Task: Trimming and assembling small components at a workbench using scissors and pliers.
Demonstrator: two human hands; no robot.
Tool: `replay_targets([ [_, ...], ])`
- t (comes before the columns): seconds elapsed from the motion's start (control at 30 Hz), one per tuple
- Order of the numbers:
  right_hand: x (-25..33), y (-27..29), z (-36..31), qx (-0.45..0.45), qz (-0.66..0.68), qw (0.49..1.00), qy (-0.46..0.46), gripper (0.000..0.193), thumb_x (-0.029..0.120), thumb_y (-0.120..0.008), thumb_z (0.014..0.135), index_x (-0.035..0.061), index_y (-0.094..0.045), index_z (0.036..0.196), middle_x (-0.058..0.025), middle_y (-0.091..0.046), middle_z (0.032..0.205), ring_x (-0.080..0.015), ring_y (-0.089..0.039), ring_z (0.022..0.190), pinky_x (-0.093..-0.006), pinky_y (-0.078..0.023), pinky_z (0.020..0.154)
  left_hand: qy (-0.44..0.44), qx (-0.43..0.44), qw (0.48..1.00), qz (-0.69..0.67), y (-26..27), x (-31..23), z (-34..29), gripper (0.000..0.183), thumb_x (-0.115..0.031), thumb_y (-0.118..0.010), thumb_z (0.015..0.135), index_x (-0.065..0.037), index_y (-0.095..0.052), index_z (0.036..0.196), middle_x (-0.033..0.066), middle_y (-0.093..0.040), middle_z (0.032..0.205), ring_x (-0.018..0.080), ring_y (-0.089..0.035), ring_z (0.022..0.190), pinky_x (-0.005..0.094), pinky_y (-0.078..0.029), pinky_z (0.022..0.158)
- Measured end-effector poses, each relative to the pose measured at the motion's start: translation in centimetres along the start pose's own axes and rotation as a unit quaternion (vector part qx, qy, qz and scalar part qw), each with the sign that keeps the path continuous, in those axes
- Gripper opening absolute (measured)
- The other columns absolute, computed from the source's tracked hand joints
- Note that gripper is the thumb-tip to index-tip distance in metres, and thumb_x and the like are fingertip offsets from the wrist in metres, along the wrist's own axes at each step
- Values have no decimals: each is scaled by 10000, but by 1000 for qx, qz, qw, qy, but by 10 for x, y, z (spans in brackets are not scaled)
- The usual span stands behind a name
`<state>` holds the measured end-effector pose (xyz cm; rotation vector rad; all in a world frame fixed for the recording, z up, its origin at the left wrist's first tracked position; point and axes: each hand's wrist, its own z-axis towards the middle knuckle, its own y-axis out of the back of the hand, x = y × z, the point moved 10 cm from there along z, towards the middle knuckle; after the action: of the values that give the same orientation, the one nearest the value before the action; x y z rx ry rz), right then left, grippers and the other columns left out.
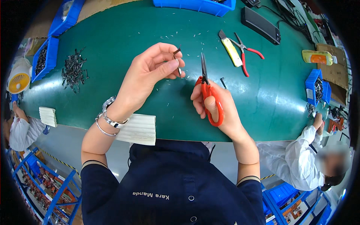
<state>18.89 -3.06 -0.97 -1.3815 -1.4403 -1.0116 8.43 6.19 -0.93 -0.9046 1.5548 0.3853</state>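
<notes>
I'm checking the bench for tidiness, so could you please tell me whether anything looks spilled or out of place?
Yes, slightly: pale scraps lie scattered across the green table, which looks untidy, and one black piece lies near the right hand, apart from the black heap at left. Nothing looks clearly damaged.

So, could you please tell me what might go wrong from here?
The left hand pinches a small dark part between its fingertips, so the part could slip and drop among the pale scraps. The right hand holds red-handled scissors nearby, so their blades might nick a left finger if either hand strays.
</notes>
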Motion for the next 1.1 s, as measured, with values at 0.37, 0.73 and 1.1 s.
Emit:
replay_targets([
  [0.37, -9, -25, 3, 92, -34, 995, 12, 417, 415, -568, 953, 16, -522, 839, -27, -482, 568, -110, -499, 497, -260, -431, 484, -23, -30, 997, -64, 13, 2, -1, 194, -126, -626, 941, -64, -553, 1109, 35, -606, 962, 89, -574, 861, 226, -480, 799],
  [0.73, -8, -29, 3, 96, -39, 994, 20, 528, 546, -554, 923, 28, -527, 823, -3, -469, 550, -104, -499, 470, -247, -425, 461, -17, -3, 996, -93, 10, 7, -1, 198, -127, -609, 953, -70, -531, 1126, 34, -590, 976, 78, -558, 850, 223, -474, 798],
  [1.1, -11, -30, 1, 113, 3, 994, 13, 576, 610, -521, 908, 43, -529, 809, -6, -517, 568, -104, -545, 485, -243, -433, 467, -10, 18, 994, -107, 6, 9, 0, 188, -146, -620, 949, -72, -539, 1102, 18, -583, 961, 70, -542, 837, 212, -468, 788],
])
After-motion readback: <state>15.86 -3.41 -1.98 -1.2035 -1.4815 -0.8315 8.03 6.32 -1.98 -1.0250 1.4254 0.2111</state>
